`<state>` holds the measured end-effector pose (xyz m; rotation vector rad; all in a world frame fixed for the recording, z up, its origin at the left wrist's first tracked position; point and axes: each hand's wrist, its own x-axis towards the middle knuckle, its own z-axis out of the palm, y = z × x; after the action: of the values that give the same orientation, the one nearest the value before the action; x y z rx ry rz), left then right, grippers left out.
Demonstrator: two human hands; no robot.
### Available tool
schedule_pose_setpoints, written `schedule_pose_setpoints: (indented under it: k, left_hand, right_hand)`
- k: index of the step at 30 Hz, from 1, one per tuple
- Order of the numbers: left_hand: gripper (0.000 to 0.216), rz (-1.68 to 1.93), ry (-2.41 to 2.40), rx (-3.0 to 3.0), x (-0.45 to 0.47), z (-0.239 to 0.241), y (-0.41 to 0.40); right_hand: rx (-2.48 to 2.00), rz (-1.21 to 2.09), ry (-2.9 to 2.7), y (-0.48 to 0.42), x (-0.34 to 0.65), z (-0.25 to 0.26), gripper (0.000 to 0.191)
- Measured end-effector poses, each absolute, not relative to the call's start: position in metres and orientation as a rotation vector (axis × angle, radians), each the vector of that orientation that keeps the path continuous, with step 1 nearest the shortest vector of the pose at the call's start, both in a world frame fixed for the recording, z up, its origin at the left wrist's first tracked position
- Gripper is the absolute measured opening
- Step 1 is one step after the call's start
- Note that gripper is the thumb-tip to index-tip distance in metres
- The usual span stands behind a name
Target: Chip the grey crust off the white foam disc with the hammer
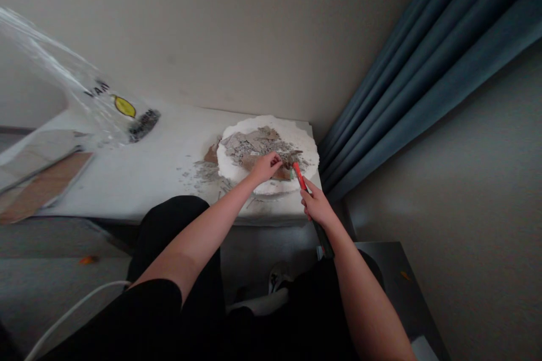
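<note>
My right hand (317, 204) is wrapped round the red and black handle of a hammer (298, 174). The hammer's dark head is low over grey rubble (254, 141), just right of my left hand's fingertips. My left hand (267, 166) has its fingers curled together above the rubble; whatever they pinch, if anything, is hidden. Beneath both lies a white round sheet (311, 153) with a wavy rim, strewn with grey crumbs and flakes. A brownish flat piece (282, 175) lies under my left fingers, partly covered.
Grey crumbs (207, 174) are scattered on the white table (139, 186) left of the sheet. A clear plastic bag (91, 98) with a lemon print is at the left, near a brown board (55, 186). Blue-grey curtains (393, 73) hang close on the right.
</note>
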<state>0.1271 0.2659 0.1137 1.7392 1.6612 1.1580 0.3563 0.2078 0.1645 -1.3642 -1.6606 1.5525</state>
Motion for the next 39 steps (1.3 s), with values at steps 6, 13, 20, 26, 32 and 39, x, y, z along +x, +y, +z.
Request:
schedule_pose_setpoints:
  k: [6, 13, 20, 26, 32, 39]
  left_hand:
    - [0.015, 1.140, 1.682, 1.808, 0.129, 0.112, 0.269]
    - [0.016, 1.133, 1.685, 1.811, 0.128, 0.108, 0.271]
    - [0.016, 1.108, 1.712, 1.842, 0.128, 0.106, 0.272]
    - [0.016, 1.120, 1.695, 1.856, 0.128, 0.103, 0.273]
    - [0.016, 1.123, 1.672, 1.852, 0.128, 0.103, 0.272]
    - [0.019, 1.133, 1.674, 1.868, 0.127, 0.101, 0.272]
  right_hand:
    - [-1.385, 1.543, -1.660, 0.208, 0.356, 0.166, 0.062]
    - [-1.375, 1.562, -1.644, 0.208, 0.356, 0.166, 0.061]
    - [-1.361, 1.545, -1.658, 0.210, 0.357, 0.163, 0.061]
    - [-1.360, 1.542, -1.663, 0.210, 0.357, 0.163, 0.060]
    - [-1.376, 1.560, -1.665, 0.210, 0.357, 0.163, 0.061]
    - [-1.356, 1.544, -1.687, 0.211, 0.358, 0.161, 0.061]
